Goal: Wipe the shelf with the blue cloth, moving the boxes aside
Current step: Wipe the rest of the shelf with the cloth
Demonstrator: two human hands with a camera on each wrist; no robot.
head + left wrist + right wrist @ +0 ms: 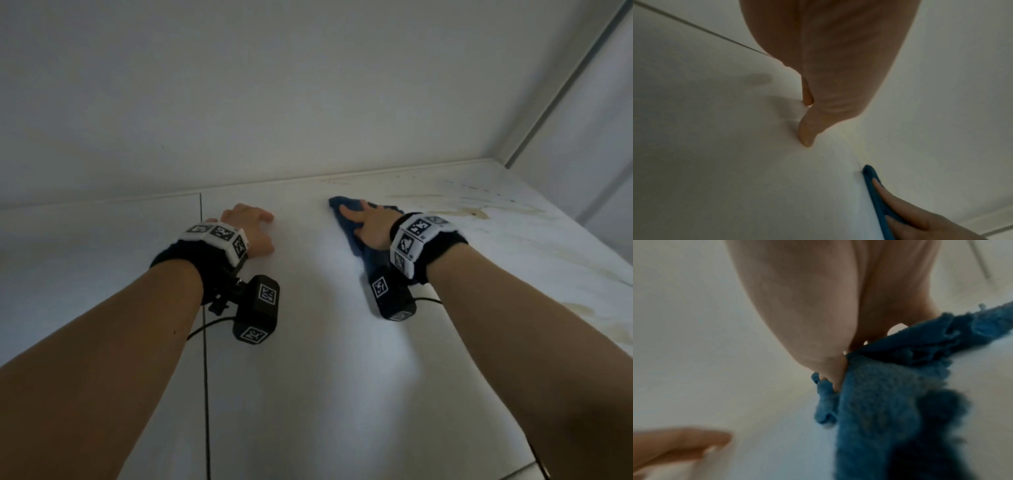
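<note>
The blue cloth (346, 219) lies on the white shelf surface (308, 359), near the back wall. My right hand (370, 226) presses flat on it with straight fingers; in the left wrist view those fingers (906, 211) lie along the blue cloth (877, 199). In the right wrist view the blue cloth (890, 402) bunches under my right hand (818, 296). To the left of the cloth, my left hand (250, 229) rests on the bare surface, its fingertips (806, 141) touching it and holding nothing. No boxes are in view.
Brownish stains (462, 212) mark the surface to the right of the cloth, toward the corner. A dark seam (205, 377) runs front to back under my left forearm. A white back wall (274, 102) and a right side panel (589, 137) close the space.
</note>
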